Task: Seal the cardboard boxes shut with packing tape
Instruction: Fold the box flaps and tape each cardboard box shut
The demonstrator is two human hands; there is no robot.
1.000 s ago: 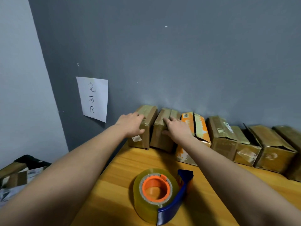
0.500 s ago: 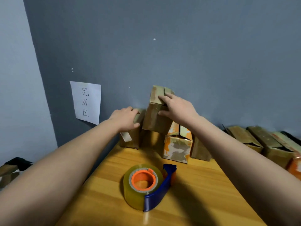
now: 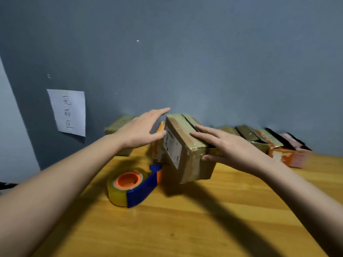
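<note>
On the wooden table (image 3: 204,219), a tape dispenser (image 3: 132,186) lies. Just right of it, the right hand (image 3: 230,147) grasps a tilted cardboard box (image 3: 185,151); above it, the left hand (image 3: 141,130) hovers, fingers released.

White paper sheet (image 3: 67,112) with handwritten characters is fixed to grey wall (image 3: 204,62). Wooden surface (image 3: 185,229) abuts the wall.

Two bare forearms in view, entering from the lower left and lower right corners. No sleeves, cuffs or gloves anywhere along them up to the frame edge. Left hand (image 3: 141,130) bare, no ring, watch or band at the wrist. Right hand (image 3: 232,145) likewise bare, nothing worn on fingers or wrist. Short, unpainted nails where visible.
</note>
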